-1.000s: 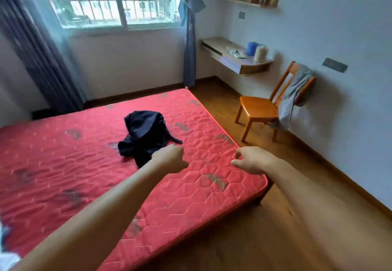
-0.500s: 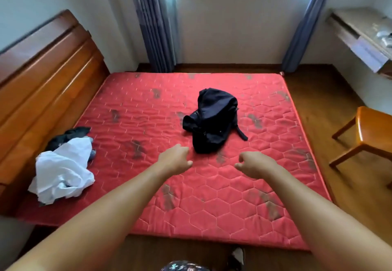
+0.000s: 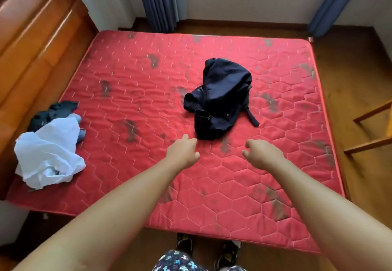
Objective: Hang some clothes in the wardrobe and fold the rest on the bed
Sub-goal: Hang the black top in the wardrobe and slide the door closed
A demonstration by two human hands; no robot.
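left hand (image 3: 182,151), right hand (image 3: 262,154): fingers loosely curled, empty, over bed (image 3: 233,196) | white garment (image 3: 48,154) heaped at left edge | dark garment (image 3: 221,99) bunched just beyond hands | risk: grabbed by one fold, it may lift tangled

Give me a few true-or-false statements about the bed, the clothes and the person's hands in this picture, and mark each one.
1. The dark navy garment lies crumpled near the middle of the red mattress. True.
2. The left hand grips the dark navy garment. False: it holds nothing, and its fingers are loosely curled just short of the cloth.
3. The white garment lies at the left side of the mattress, by the wooden headboard. True.
4. The right hand holds a piece of clothing. False: it is empty, stretched out over the mattress.
5. The white garment is neatly folded. False: it lies in a crumpled heap.
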